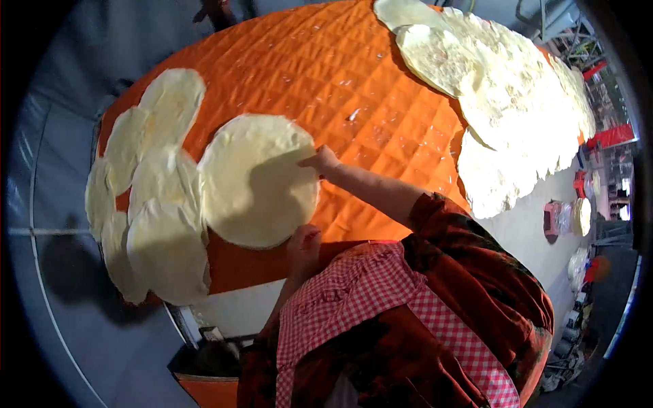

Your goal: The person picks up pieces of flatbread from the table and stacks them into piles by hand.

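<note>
A round, thin sheet of pale dough point(238, 183) lies on an orange quilted cloth point(340, 88), a shadow across its right half. At the sheet's right edge, my right hand point(322, 162) is closed, its fingertips pinching the rim. My left hand point(304, 243) is curled closed beside the sheet's lower right edge, close to my apron; what its fingers hold, if anything, is hidden. Several overlapping dough sheets point(166, 245) lie just to the left, one touching the round sheet's side.
A large spread of overlapping pale sheets point(503, 88) covers the table's right end. Small white scraps point(354, 114) dot the cloth. A red-and-white checked apron point(354, 285) covers my front. Pink and white items point(558, 217) stand on the grey floor at right.
</note>
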